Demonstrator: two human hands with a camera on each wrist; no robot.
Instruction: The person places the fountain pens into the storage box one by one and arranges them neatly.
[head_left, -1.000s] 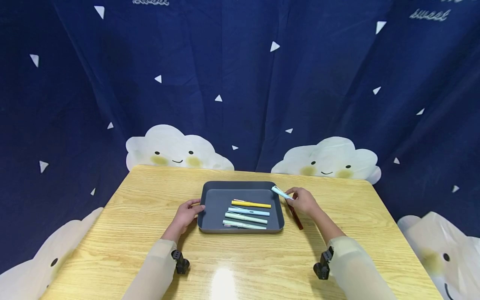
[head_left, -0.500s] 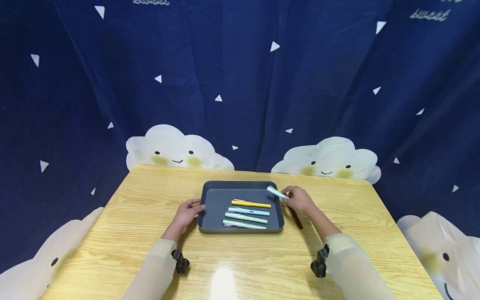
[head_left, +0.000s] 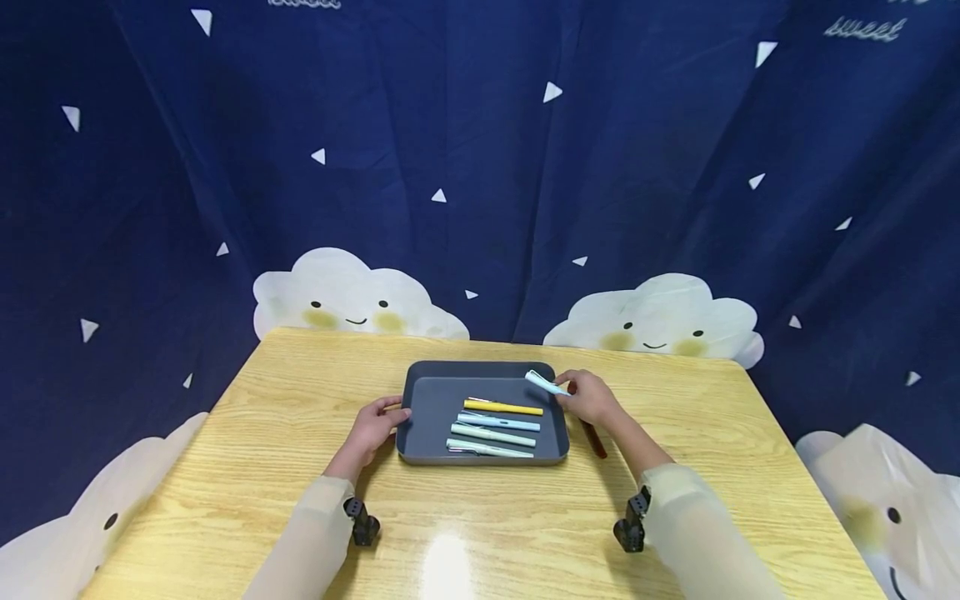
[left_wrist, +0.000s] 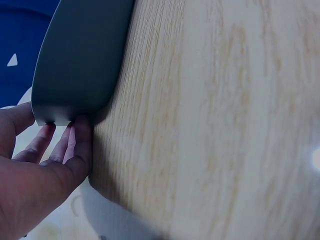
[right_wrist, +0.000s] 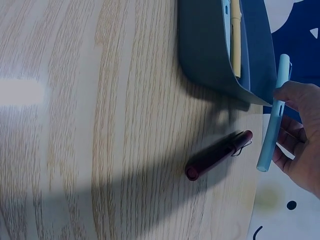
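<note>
A dark grey tray (head_left: 431,400) sits on the wooden table, and my left hand (head_left: 372,427) grips its left wall. In the left wrist view the thumb is at the rim of the tray (left_wrist: 80,60), with the fingers against its outside. My right hand (head_left: 588,398) pinches a light blue pen (right_wrist: 272,130) by its middle, over the tray's right edge. Inside the tray lie a yellow pen (head_left: 502,407), another light blue pen (head_left: 498,422) and two pale green pens (head_left: 493,437), roughly parallel. Below my right hand a dark red pen (right_wrist: 217,156) rests on the table, clip visible.
Wooden table (head_left: 300,383) surrounds the tray, its far edge close behind. A dark blue curtain (head_left: 480,150) with white clouds hangs beyond that edge. Black wrist cameras sit at both sleeves.
My right hand has moved a little left with the light blue pen, bringing the pen's tip farther over the tray. The left hand stays on the tray wall.
</note>
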